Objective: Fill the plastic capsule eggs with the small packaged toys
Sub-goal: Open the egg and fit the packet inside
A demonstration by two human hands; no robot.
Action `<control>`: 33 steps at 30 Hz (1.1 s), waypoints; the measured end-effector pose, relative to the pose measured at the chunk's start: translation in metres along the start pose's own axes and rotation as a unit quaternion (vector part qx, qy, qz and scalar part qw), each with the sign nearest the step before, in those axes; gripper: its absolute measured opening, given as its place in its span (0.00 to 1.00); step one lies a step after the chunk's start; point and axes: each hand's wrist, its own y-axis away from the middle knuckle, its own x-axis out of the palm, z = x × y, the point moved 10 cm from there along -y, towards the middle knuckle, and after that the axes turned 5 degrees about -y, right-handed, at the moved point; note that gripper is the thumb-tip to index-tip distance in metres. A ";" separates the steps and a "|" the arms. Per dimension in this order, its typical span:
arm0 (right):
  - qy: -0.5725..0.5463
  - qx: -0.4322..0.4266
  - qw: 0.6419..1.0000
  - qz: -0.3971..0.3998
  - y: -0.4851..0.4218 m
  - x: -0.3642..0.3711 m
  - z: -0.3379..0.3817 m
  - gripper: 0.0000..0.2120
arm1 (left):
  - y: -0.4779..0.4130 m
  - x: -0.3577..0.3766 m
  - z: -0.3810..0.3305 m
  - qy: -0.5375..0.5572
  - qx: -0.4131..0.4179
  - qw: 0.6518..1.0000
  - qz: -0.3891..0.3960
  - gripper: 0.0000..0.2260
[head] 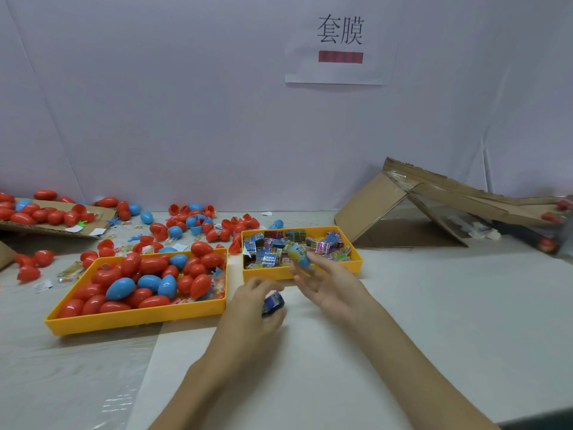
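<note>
My right hand is raised palm up in front of the right tray, and its fingertips pinch a blue egg half with a yellowish packet in it. My left hand lies low beside it and curls round a dark blue piece; blur hides whether that is an egg half or a toy packet. A yellow tray on the left holds several red and blue capsule eggs. The smaller yellow tray on the right holds several small packaged toys.
Loose red and blue eggs and egg halves lie scattered behind the trays and on flat cardboard at the far left. A torn cardboard box leans at the back right. A paper sign hangs on the white wall.
</note>
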 end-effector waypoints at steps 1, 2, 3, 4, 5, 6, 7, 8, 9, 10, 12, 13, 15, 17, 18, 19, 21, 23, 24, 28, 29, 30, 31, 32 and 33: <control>0.014 0.021 1.000 -0.006 -0.003 0.000 0.002 0.12 | 0.002 0.005 0.001 -0.018 -0.006 1.000 0.023 0.14; 0.029 0.027 0.999 -0.008 -0.006 0.001 0.010 0.11 | 0.003 0.007 0.003 -0.027 -0.014 0.999 0.032 0.15; 0.039 0.017 0.999 -0.006 -0.011 0.005 0.025 0.09 | 0.004 0.006 0.004 -0.027 -0.018 0.999 0.031 0.15; 0.036 -0.007 0.999 -0.003 -0.015 0.011 0.047 0.07 | 0.004 0.004 0.005 -0.021 -0.018 0.999 0.026 0.15; 0.015 -0.046 0.999 0.004 -0.018 0.017 0.076 0.07 | 0.003 0.002 0.005 -0.011 -0.019 1.000 0.021 0.15; -0.016 -0.091 0.996 0.007 -0.020 0.022 0.108 0.08 | 0.002 0.001 0.005 0.002 -0.022 1.000 0.018 0.16; -0.051 -0.135 0.990 0.008 -0.021 0.024 0.141 0.10 | 0.001 0.000 0.006 0.012 -0.026 0.999 0.017 0.17; -0.089 -0.168 0.982 0.001 -0.020 0.022 0.168 0.13 | 0.001 0.001 0.007 0.018 -0.031 0.999 0.021 0.18; -0.122 -0.185 0.975 -0.016 -0.020 0.015 0.185 0.14 | 0.001 0.002 0.008 0.016 -0.036 0.999 0.027 0.19; -0.145 -0.193 0.970 -0.028 -0.020 0.008 0.193 0.15 | 0.001 0.004 0.009 0.010 -0.039 0.999 0.034 0.20; -0.146 -0.206 0.967 -0.030 -0.019 -0.002 0.185 0.12 | 0.000 0.005 0.012 0.003 -0.043 0.998 0.036 0.20; -0.126 -0.208 0.970 -0.029 -0.020 -0.005 0.173 0.12 | 0.000 0.005 0.013 0.007 -0.044 0.998 0.033 0.20; -0.071 -0.187 0.979 -0.035 -0.023 -0.011 0.139 0.10 | 0.000 0.006 0.015 0.016 -0.046 0.998 0.028 0.19; -0.006 -0.161 0.986 -0.044 -0.025 -0.016 0.103 0.10 | 0.000 0.006 0.017 0.024 -0.048 0.998 0.029 0.19; 0.036 -0.158 0.986 -0.046 -0.026 -0.018 0.088 0.11 | 0.000 0.006 0.018 0.031 -0.047 0.998 0.030 0.19; 0.091 -0.162 0.982 -0.045 -0.027 -0.019 0.076 0.11 | -0.001 0.006 0.018 0.040 -0.046 0.998 0.031 0.20; 0.232 -0.185 0.954 -0.031 -0.026 -0.015 0.060 0.12 | -0.001 0.008 0.018 0.054 -0.046 0.997 0.036 0.21; 0.362 -0.220 0.906 0.010 -0.023 -0.003 0.050 0.12 | -0.001 0.007 0.018 0.064 -0.048 0.996 0.034 0.21; 0.414 -0.235 0.879 0.034 -0.020 0.004 0.046 0.11 | -0.001 0.007 0.018 0.068 -0.048 0.996 0.030 0.22; 0.558 -0.221 0.795 0.086 -0.010 0.016 0.017 0.10 | 0.000 0.004 0.017 0.076 -0.043 0.996 0.015 0.21; 0.575 -0.216 0.784 0.087 -0.009 0.016 0.011 0.11 | 0.000 0.003 0.017 0.078 -0.039 0.996 0.010 0.21; 0.590 -0.218 0.773 0.087 -0.008 0.017 0.008 0.12 | 0.000 0.002 0.016 0.079 -0.036 0.996 0.005 0.21; 0.603 -0.221 0.761 0.087 -0.007 0.018 0.005 0.12 | 0.000 0.001 0.016 0.080 -0.035 0.996 0.001 0.20; 0.613 -0.222 0.753 0.088 -0.006 0.019 0.003 0.12 | 0.000 0.000 0.016 0.083 -0.035 0.996 -0.001 0.20; 0.618 -0.219 0.750 0.089 -0.006 0.018 0.001 0.11 | 0.000 0.000 0.016 0.085 -0.037 0.996 -0.003 0.20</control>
